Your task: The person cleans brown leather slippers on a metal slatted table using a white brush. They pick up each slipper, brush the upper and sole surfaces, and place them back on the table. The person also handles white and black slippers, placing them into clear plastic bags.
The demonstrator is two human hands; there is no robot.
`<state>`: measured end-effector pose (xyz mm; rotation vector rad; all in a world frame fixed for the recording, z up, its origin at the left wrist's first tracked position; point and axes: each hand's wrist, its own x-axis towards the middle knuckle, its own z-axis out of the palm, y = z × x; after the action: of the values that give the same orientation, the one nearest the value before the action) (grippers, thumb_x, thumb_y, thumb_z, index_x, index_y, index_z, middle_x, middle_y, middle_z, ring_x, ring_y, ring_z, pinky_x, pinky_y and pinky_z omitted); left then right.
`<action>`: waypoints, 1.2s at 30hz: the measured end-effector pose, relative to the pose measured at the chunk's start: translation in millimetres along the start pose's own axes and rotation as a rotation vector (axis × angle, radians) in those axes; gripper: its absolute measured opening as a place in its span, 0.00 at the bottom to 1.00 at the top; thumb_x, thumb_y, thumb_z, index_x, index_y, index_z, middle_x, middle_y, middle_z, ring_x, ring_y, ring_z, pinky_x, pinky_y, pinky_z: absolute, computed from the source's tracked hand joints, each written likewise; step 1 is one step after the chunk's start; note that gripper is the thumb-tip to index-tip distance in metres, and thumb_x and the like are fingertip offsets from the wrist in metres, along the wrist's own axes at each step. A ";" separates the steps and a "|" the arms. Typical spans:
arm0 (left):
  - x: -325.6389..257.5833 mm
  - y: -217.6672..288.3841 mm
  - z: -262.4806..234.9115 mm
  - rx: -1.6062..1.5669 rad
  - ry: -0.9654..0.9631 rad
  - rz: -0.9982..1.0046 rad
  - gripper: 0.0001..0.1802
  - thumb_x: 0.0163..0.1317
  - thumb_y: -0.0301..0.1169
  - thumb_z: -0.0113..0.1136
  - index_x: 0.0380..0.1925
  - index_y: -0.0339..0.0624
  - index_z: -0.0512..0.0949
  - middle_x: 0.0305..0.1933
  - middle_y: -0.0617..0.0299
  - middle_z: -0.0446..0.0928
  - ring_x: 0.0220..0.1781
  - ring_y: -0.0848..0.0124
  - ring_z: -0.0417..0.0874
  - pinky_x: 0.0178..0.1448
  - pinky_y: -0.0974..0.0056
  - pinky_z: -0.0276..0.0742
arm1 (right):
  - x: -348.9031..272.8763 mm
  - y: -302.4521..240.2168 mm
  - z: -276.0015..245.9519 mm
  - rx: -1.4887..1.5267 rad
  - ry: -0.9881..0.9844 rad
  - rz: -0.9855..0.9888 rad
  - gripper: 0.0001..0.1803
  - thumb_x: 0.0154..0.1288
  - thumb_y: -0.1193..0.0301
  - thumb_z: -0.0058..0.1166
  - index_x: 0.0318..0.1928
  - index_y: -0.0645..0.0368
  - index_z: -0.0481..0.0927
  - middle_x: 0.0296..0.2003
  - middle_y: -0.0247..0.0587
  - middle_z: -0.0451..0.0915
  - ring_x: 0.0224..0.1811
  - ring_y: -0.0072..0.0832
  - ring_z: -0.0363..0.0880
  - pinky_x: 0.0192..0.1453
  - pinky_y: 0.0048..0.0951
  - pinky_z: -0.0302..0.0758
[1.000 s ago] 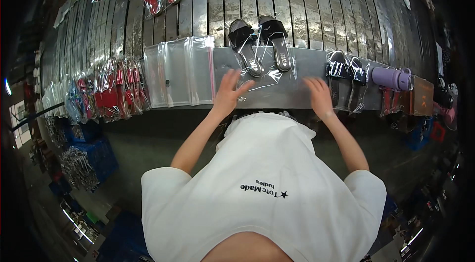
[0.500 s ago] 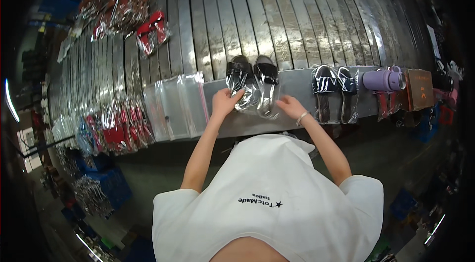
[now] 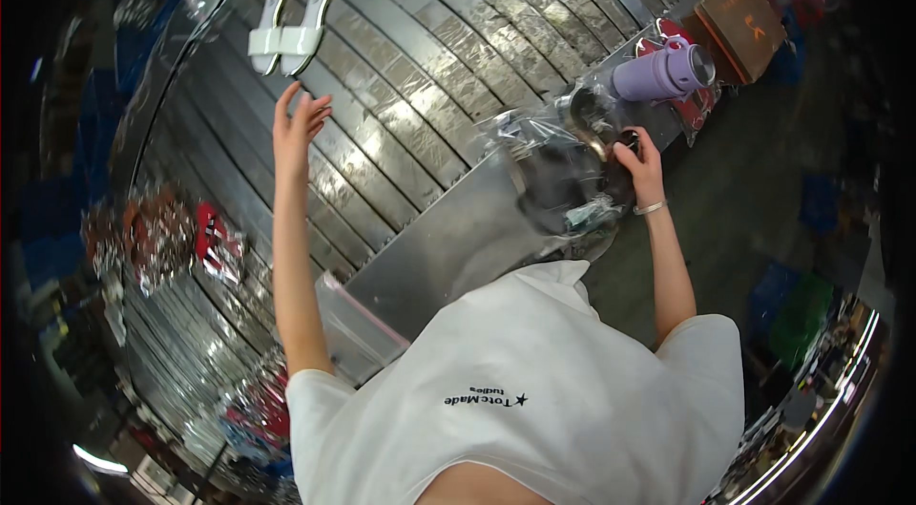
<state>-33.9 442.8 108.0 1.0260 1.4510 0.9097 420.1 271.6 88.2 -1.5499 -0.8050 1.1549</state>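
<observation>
Our left hand (image 3: 298, 121) spread, fingers splayed over the ribbed metal tabletop (image 3: 420, 56), short of one pair of white flat strap sandals (image 3: 289, 25). Our right hand (image 3: 637, 154) pinches a clear crinkly plastic bag of dark shoes (image 3: 563, 176) at the tabletop's near edge. Bag looks light, soft, slippery; best gripped by bunched film. One lilac cylindrical bottle (image 3: 663, 73) beside.

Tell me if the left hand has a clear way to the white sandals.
Probably yes. The left hand is raised with fingers spread, just short of the white sandals, and only bare metal slats lie between them; nothing blocks the way.
</observation>
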 end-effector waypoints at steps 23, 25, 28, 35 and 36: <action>199.5 -75.9 -19.3 -0.793 0.208 -0.432 0.43 0.58 0.43 0.56 0.63 0.36 0.42 0.66 0.43 0.46 0.66 0.51 0.54 0.63 0.43 0.59 | -9.5 8.5 -19.9 -0.237 -0.118 0.090 0.12 0.53 0.71 0.59 0.35 0.61 0.71 0.25 0.23 0.68 0.28 0.11 0.64 0.33 0.14 0.61; 199.3 -68.1 -15.8 -0.837 0.212 -0.457 0.44 0.58 0.43 0.56 0.63 0.35 0.42 0.66 0.42 0.46 0.67 0.51 0.54 0.63 0.43 0.58 | -5.8 12.3 -24.0 -0.146 -0.008 0.082 0.13 0.54 0.70 0.60 0.35 0.61 0.71 0.24 0.23 0.67 0.27 0.10 0.63 0.31 0.14 0.60; 205.6 -64.2 -8.4 -0.871 0.192 -0.475 0.45 0.57 0.44 0.56 0.62 0.34 0.41 0.66 0.43 0.45 0.67 0.51 0.51 0.64 0.43 0.57 | 13.0 55.4 -53.2 -0.339 0.112 0.054 0.13 0.53 0.67 0.61 0.32 0.61 0.72 0.23 0.24 0.67 0.26 0.11 0.62 0.29 0.15 0.60; 237.5 -102.4 -16.2 -0.961 0.204 -0.448 0.39 0.55 0.43 0.57 0.60 0.38 0.51 0.63 0.49 0.50 0.67 0.53 0.51 0.65 0.43 0.54 | 23.6 95.4 -68.1 -0.437 0.260 0.090 0.17 0.50 0.63 0.64 0.31 0.61 0.74 0.21 0.24 0.66 0.23 0.14 0.58 0.27 0.20 0.58; 241.2 -101.6 -16.5 -0.999 0.194 -0.483 0.38 0.55 0.43 0.58 0.60 0.39 0.51 0.63 0.48 0.50 0.67 0.53 0.51 0.65 0.43 0.54 | 24.8 97.5 -69.6 -0.483 0.283 0.059 0.17 0.50 0.63 0.64 0.31 0.62 0.74 0.21 0.24 0.66 0.23 0.14 0.58 0.27 0.20 0.57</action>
<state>-71.3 636.3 -65.0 -0.1484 1.0803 1.1808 488.9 244.5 -9.2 -2.0909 -0.8893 0.7853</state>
